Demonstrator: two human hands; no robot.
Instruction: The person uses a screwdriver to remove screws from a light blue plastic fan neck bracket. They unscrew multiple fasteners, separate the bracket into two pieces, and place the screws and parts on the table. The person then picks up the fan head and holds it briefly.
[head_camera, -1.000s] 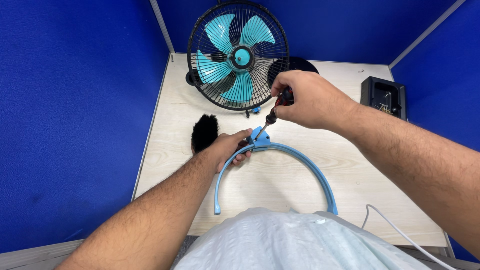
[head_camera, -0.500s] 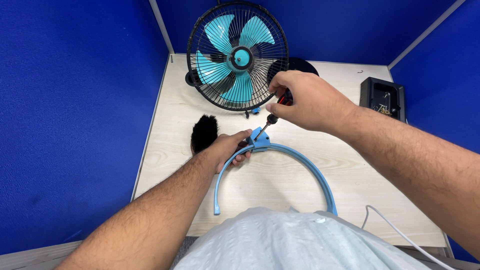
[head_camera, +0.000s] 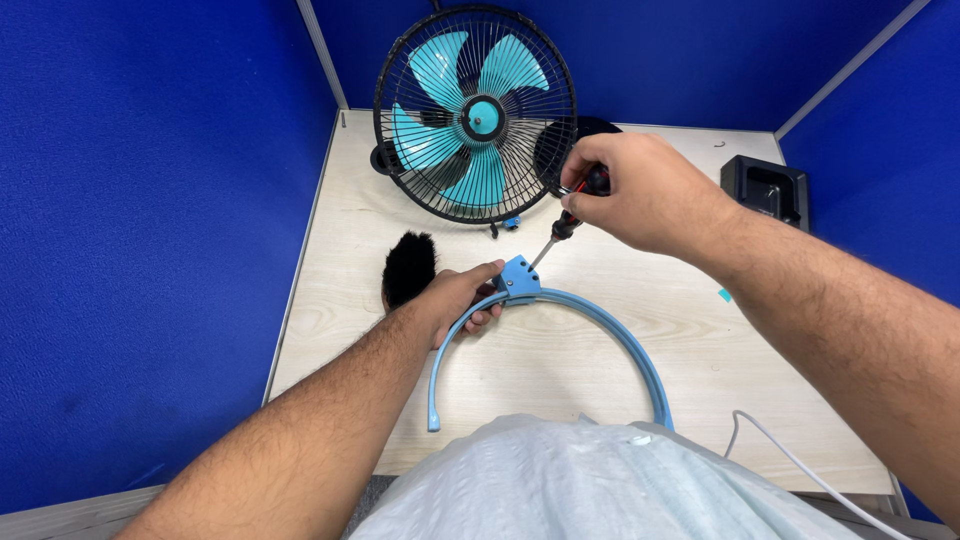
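My right hand (head_camera: 640, 195) clenches the screwdriver (head_camera: 570, 215) — tip apparently seated in the ring's bracket (head_camera: 518, 277). My left hand (head_camera: 455, 300) pinches that bracket just below the tip — a slip could jab my fingers.

Left hand (head_camera: 462, 297) on blue ring (head_camera: 610, 325), right hand (head_camera: 640, 190) with screwdriver (head_camera: 568, 222).

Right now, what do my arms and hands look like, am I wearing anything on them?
Both forearms are bare and hairy, with no sleeves showing. The left hand and right hand wear no gloves, and no rings, watch or wristbands are visible.
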